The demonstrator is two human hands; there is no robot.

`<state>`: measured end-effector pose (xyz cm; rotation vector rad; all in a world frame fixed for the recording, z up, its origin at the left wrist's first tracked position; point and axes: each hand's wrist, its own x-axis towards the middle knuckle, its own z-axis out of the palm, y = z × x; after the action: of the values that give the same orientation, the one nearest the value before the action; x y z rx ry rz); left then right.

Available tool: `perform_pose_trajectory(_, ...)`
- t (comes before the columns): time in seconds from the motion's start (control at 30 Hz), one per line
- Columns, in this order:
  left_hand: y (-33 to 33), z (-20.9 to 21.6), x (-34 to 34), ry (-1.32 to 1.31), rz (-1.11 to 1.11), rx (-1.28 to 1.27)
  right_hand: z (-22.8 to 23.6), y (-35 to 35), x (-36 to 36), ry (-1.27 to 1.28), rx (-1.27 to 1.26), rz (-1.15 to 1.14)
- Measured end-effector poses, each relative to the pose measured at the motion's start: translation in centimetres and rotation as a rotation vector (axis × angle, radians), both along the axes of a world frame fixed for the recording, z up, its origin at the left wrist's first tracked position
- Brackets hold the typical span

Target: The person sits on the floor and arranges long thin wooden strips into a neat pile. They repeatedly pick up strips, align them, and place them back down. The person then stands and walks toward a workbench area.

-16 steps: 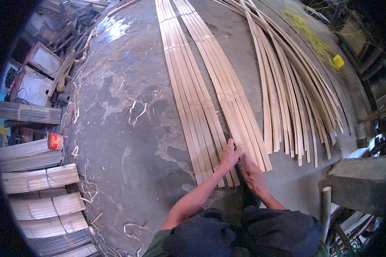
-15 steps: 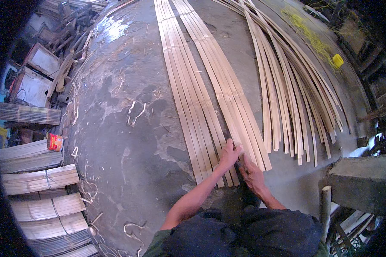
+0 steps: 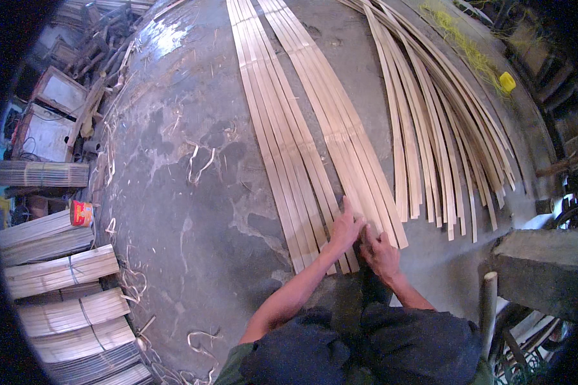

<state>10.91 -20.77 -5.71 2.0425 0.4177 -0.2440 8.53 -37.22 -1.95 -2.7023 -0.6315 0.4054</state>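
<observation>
Two long bands of flat, pale wooden strips lie side by side on the floor, running away from me: a left band (image 3: 276, 122) and a right band (image 3: 343, 138). At their near ends, my left hand (image 3: 347, 230) is over the gap between them, its index finger stretched forward along the strips. My right hand (image 3: 380, 255) rests at the near end of the right band, fingers bent but apart. The two hands almost touch. Neither appears to grip a strip, though the undersides of the fingers are hidden.
Loose strips (image 3: 430, 128) fan out on the right. Tied strip bundles (image 3: 64, 271) are stacked at left beside a red tin (image 3: 81, 213). A concrete block (image 3: 546, 256) and an upright pole (image 3: 489, 314) stand at right. Yellow twine (image 3: 459, 42) lies at the far right.
My left index finger has straightened forward and the hand has opened out. My right hand has shifted slightly, its fingers now spread over the strip ends.
</observation>
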Motion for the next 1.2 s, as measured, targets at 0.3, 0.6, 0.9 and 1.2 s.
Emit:
perform_pose_trajectory(0.3,-0.7,-2.1,0.6,-0.095,-0.053,0.169,0.7,-0.4,0.9,-0.013,-0.073,0.074)
perform_pose_trajectory(0.6,-0.1,3.8,1.5,0.001,-0.285,0.326,0.8,-1.6,2.4,-0.006,-0.114,-0.004)
perform_pose_trajectory(0.9,-0.9,-0.1,2.1,-0.473,-0.438,0.63,-1.7,-3.8,4.8,-0.293,-0.057,-0.168)
perform_pose_trajectory(1.2,-0.5,-0.6,1.6,-0.435,-0.477,0.727,-0.8,-3.8,5.4,-0.166,0.023,-0.234)
